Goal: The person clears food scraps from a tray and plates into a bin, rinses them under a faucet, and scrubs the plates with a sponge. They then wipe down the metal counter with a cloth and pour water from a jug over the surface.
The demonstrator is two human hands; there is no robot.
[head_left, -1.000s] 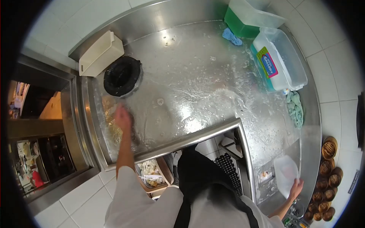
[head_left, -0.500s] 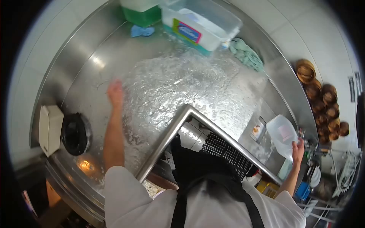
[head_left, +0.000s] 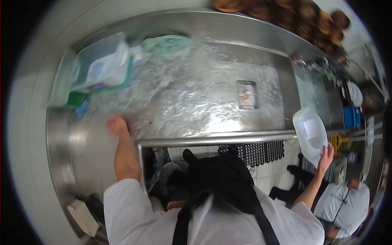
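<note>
In my right hand point(head_left: 325, 158) is a cut-open translucent plastic jug point(head_left: 304, 141) with a pale label, gripped at its lower end. The jug is tilted over the counter's front edge, near the water-filled sink basin point(head_left: 312, 92). My left hand point(head_left: 117, 125) hovers over or touches the wet steel counter point(head_left: 183, 106) at the left; its fingers are smeared by motion. A sheet of water lies across the counter, around a small framed drain opening point(head_left: 247, 94) with orange-brown bits in it.
A clear plastic tub point(head_left: 104, 65), a green cloth point(head_left: 167, 45) and a blue cloth point(head_left: 82, 109) sit at the back left. Brown round bowls point(head_left: 302, 16) are stacked at the back wall. A co-worker point(head_left: 343, 204) in a white shirt is at lower right. A steel rail point(head_left: 216, 141) edges the counter.
My view has turned to the right, bringing the basin and co-worker into sight. The jug in my right hand now hangs at the counter's front edge. My left hand stays over the counter.
</note>
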